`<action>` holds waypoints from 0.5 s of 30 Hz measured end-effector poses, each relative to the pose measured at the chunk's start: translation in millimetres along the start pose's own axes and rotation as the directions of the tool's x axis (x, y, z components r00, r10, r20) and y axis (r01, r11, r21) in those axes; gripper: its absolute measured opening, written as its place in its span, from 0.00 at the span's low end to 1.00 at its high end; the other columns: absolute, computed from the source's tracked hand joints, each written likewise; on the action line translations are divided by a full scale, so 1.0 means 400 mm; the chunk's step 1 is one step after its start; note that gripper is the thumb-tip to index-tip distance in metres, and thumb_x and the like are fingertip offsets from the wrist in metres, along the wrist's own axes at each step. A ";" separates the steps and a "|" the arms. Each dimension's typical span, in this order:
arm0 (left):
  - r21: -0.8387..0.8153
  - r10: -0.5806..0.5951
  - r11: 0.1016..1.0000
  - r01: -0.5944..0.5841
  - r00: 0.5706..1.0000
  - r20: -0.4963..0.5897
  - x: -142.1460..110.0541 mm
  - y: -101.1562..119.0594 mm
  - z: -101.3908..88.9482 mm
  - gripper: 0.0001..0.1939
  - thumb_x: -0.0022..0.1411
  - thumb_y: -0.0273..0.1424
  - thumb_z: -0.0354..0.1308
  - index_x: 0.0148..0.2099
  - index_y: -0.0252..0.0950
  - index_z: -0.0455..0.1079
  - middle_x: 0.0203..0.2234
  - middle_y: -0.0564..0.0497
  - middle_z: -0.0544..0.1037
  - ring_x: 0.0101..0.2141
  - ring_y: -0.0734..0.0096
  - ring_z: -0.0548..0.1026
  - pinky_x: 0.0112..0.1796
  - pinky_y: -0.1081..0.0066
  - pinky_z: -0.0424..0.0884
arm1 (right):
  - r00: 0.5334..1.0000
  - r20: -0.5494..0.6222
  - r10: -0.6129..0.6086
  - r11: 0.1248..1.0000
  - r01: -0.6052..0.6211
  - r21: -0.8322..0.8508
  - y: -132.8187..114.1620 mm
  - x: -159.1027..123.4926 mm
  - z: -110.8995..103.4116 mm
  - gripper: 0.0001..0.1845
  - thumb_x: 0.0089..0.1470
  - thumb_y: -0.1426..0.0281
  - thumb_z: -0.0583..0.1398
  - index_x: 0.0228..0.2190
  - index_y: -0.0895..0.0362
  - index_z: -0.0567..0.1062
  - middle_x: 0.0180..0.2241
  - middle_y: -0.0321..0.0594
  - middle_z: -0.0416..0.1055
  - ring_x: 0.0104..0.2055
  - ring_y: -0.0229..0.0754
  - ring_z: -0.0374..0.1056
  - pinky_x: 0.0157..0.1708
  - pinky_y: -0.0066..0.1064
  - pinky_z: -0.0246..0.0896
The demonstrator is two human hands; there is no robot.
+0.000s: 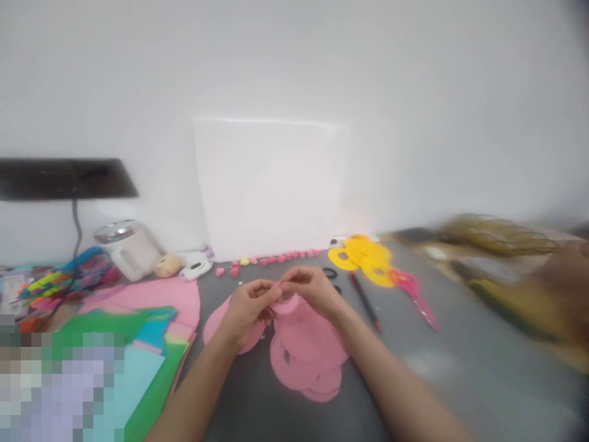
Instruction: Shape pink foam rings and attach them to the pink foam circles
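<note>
Craft corner, home or studio unclear from here | grey tabletop [248,405] against white wall [437,110] | signs — pink cut-outs [299,369], yellow cut-outs [367,253], coloured sheets [142,371], scissors [407,282]

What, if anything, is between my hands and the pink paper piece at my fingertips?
Nothing visible: your left hand and right hand pinch the pink paper piece directly. Other pink cut-outs lie nearer you.

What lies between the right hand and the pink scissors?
In the head view, from right hand to pink scissors: dark loops, then a dark pen. Farther back, yellow cutouts reach the scissors.
</note>
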State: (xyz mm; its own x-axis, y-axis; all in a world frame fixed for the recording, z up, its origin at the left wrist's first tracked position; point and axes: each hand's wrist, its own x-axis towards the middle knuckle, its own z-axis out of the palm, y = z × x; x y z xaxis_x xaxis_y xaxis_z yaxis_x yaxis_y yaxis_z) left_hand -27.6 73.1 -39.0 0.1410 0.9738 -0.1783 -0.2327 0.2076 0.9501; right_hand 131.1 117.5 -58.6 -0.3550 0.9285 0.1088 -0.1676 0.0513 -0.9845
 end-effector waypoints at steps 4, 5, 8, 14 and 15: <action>-0.004 0.011 1.000 -0.011 1.000 -0.020 0.002 -0.001 0.003 0.14 0.44 0.37 0.68 0.26 0.31 0.71 0.19 0.53 0.72 0.14 0.82 0.65 0.15 0.78 0.59 | 1.000 0.018 -0.009 1.000 0.009 0.007 -0.008 -0.003 0.002 0.10 0.37 0.66 0.68 0.24 0.59 0.76 0.22 0.37 0.74 0.26 0.38 0.70 0.31 0.31 0.65; -0.001 0.014 1.000 -0.014 1.000 -0.016 0.002 -0.001 0.003 0.14 0.45 0.37 0.67 0.26 0.31 0.70 0.19 0.53 0.72 0.14 0.82 0.65 0.15 0.78 0.59 | 1.000 0.022 -0.004 1.000 0.004 0.010 -0.010 -0.005 0.003 0.10 0.38 0.66 0.68 0.24 0.59 0.76 0.22 0.37 0.74 0.26 0.38 0.70 0.31 0.32 0.65; 0.003 0.023 1.000 -0.023 1.000 -0.006 0.001 0.000 0.006 0.15 0.46 0.38 0.67 0.26 0.31 0.70 0.20 0.52 0.73 0.14 0.81 0.65 0.15 0.78 0.59 | 0.999 0.045 0.005 1.000 -0.006 0.026 -0.017 -0.009 0.008 0.11 0.39 0.65 0.68 0.24 0.59 0.75 0.21 0.38 0.75 0.26 0.39 0.71 0.32 0.33 0.66; -0.028 0.015 1.000 -0.015 1.000 -0.009 0.004 0.001 0.002 0.15 0.44 0.36 0.68 0.28 0.30 0.71 0.20 0.51 0.74 0.15 0.80 0.67 0.15 0.78 0.61 | 1.000 0.024 -0.011 0.999 0.010 0.053 -0.006 -0.005 0.009 0.11 0.38 0.66 0.69 0.24 0.59 0.75 0.21 0.37 0.75 0.26 0.38 0.71 0.31 0.31 0.65; -0.028 0.015 1.000 -0.015 1.000 -0.014 0.005 0.001 0.001 0.15 0.44 0.36 0.68 0.29 0.30 0.71 0.21 0.51 0.74 0.15 0.81 0.66 0.15 0.78 0.61 | 1.000 0.010 -0.014 0.999 0.014 0.051 -0.003 -0.003 0.009 0.11 0.37 0.67 0.69 0.24 0.59 0.75 0.22 0.37 0.75 0.26 0.38 0.70 0.31 0.31 0.65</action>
State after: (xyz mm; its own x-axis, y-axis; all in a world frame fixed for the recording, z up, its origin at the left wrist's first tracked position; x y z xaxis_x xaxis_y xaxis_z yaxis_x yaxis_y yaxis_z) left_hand -27.0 75.0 -38.9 0.1242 0.9779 -0.1679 -0.2614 0.1955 0.9452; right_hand 128.5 115.0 -57.2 -0.3613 0.9241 0.1244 -0.2193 0.0454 -0.9746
